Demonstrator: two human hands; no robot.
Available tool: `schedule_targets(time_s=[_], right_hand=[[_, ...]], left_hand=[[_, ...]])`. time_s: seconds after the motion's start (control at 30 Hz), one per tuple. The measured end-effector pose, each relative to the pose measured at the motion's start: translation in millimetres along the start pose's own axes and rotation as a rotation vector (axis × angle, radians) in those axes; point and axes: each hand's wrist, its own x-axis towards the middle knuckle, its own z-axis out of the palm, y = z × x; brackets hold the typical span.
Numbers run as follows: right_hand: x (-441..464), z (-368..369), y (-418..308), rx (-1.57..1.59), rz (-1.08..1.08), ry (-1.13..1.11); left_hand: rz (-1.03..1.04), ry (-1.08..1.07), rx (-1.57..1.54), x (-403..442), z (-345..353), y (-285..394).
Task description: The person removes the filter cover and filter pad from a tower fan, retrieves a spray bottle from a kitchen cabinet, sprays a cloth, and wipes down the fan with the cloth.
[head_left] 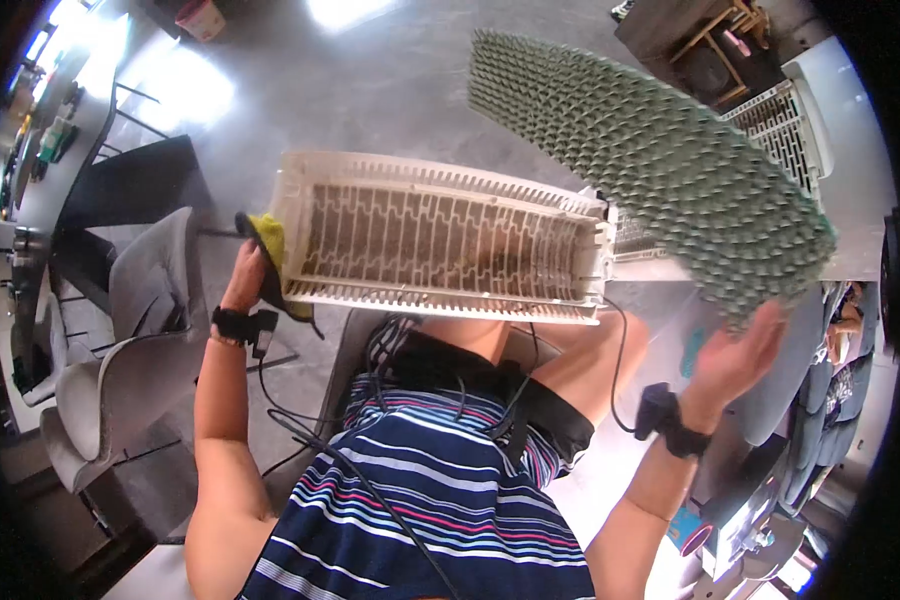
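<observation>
A long off-white plastic grille housing (pixel 450 303) lies across my lap, its open side with brown-looking slats facing up. My left hand (pixel 243 278) is at its left end, wrapped round a yellow and black cloth (pixel 268 240) that touches the housing's edge. A grey-green honeycomb cooling pad (pixel 640 150) is held up at the right, slanting from upper left to lower right. My right hand (pixel 745 350) grips the pad's lower end; some fingers are hidden behind it. The pad's far end hangs above the floor.
A second white grille panel (pixel 775 125) lies on a white surface (pixel 855 190) at the right, partly behind the pad. Grey chairs (pixel 155 265) stand at the left beside a long table (pixel 95 110). Black cables (pixel 370 480) run over my shirt from the wrist straps. A pinkish bucket (pixel 200 18) stands far back.
</observation>
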Motion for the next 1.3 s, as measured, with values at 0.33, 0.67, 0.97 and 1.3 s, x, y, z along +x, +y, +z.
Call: schedule_targets(time_s=[0.33, 0.67, 0.97, 1.3], right_hand=[[-12.9, 14.9, -77.6, 0.662, -0.180, -0.148], [-20.0, 20.0, -114.6, 0.794, -0.419, -0.192], [1.8, 65.7, -61.4, 0.652, 0.179, -0.099], [-10.7, 146.2, -38.3, 0.520, 0.273, -0.239]], left_hand=[[0.085, -0.102, 0.171, 8.8, -12.5, -6.1], [0.087, -0.088, 0.118, 1.6, -2.0, -4.2], [0.136, 0.040, 0.004, -13.8, -2.9, 6.4], [0.330, 0.111, 0.183, -25.1, -72.0, 0.9]])
